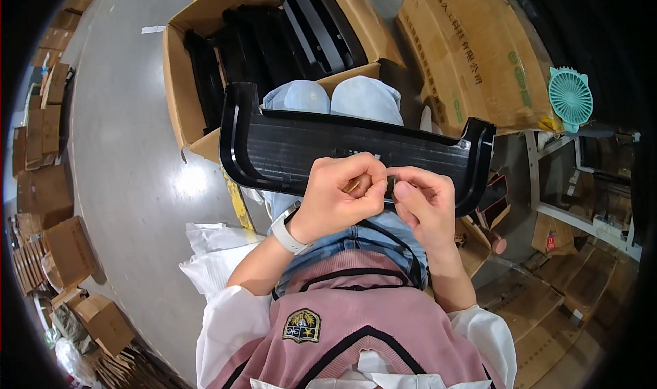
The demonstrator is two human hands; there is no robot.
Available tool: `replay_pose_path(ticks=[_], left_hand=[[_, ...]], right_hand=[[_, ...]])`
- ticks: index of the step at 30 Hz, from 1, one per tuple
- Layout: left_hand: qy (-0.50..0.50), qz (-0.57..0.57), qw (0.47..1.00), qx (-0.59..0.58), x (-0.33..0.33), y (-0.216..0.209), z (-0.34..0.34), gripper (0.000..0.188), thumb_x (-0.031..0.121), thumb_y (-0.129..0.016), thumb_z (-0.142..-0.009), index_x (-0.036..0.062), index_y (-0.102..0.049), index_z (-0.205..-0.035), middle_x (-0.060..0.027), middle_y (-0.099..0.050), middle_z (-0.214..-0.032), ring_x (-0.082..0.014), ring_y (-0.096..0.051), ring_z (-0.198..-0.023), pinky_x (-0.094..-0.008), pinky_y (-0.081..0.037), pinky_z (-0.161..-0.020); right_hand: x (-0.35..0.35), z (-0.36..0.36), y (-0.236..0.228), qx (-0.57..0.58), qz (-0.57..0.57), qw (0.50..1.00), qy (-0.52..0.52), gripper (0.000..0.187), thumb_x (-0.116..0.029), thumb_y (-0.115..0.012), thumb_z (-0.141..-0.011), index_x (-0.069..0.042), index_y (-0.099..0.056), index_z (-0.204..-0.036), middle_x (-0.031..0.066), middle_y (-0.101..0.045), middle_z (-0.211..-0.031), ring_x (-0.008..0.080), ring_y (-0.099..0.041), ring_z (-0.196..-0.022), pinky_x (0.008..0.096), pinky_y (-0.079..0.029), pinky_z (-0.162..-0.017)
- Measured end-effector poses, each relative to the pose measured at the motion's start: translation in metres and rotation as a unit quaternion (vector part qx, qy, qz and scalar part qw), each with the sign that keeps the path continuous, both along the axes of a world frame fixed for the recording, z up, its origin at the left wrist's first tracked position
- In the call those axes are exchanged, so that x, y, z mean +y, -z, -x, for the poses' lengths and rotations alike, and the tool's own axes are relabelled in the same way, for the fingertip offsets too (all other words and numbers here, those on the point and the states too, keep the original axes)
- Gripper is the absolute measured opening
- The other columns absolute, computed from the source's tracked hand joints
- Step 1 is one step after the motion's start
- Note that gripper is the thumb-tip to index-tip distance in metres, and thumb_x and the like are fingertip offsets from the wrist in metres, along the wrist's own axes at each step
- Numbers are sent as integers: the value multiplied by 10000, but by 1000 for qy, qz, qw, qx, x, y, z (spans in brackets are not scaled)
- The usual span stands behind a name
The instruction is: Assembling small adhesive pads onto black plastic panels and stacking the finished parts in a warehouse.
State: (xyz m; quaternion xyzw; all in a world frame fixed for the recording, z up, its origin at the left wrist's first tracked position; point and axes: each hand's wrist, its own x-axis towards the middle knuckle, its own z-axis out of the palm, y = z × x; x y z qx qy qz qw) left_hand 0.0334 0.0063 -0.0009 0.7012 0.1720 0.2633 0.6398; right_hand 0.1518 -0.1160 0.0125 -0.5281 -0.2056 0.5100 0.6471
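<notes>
Across the lap, a long black molded plastic panel (294, 149) is laid sideways on the blue jeans (369, 98), with its upturned ends pointing left and right. Just over its near edge, both hands are held close together. By the right hand (426, 197), a small dark strip (391, 183) seems to be pinched between thumb and index finger. The left hand (339, 190) is curled thumb-to-finger, and a small tan piece (352, 185) seems to be clasped in there (what it is can't be made out, tbh). The panel itself isn't being gripped; it's just propped on the legs.

Handling-wise, it'd be guessed light and fairly stiff, kinda slick on the shiny face, and probably easily scuffed. It'd be best held by the two raised end walls, since the long middle might flex a bit.

As for edges, the far side is crowded by an open-topped carton (176, 108) with more black molded parts (318, 29) stacked in it. The right end is hemmed in by a big cardboard box (472, 67) and a white metal frame (575, 222). More swing room seems to be offered on the left, over the gray floor (130, 170).
</notes>
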Motion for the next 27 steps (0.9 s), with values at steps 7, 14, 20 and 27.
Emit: replay_pose_path(ticks=[7,14,20,27], left_hand=[[-107,-82,987,90,6,20,29,76,-9,-616,-714,35,-565,-749,35,-423,-500,-21,-366,-434,-190,-283,-420],[-262,28,959,106,34,36,77,61,-40,-546,-798,6,-538,-760,82,-412,-589,20,-323,-521,-146,-229,-475],[-260,70,956,119,24,51,80,63,-26,-556,-805,14,-538,-760,79,-433,-604,22,-338,-530,-145,-241,-485],[-263,86,955,104,25,57,83,63,-18,-569,-807,16,-540,-763,76,-448,-613,23,-351,-537,-144,-248,-489]], right_hand=[[-16,-17,18,-64,116,989,64,67,-37,-645,-831,12,-662,-874,17,-639,-713,13,-488,-578,148,-348,-509],[-17,-14,37,-581,53,809,77,126,10,-728,-708,5,-638,-796,124,-647,-774,212,-632,-607,261,-496,-520],[-2,5,58,-617,66,784,20,135,25,-704,-699,1,-602,-785,119,-625,-788,278,-628,-626,325,-520,-551],[2,5,68,-613,76,786,2,109,19,-688,-718,18,-603,-786,127,-616,-784,295,-626,-643,340,-518,-563]])
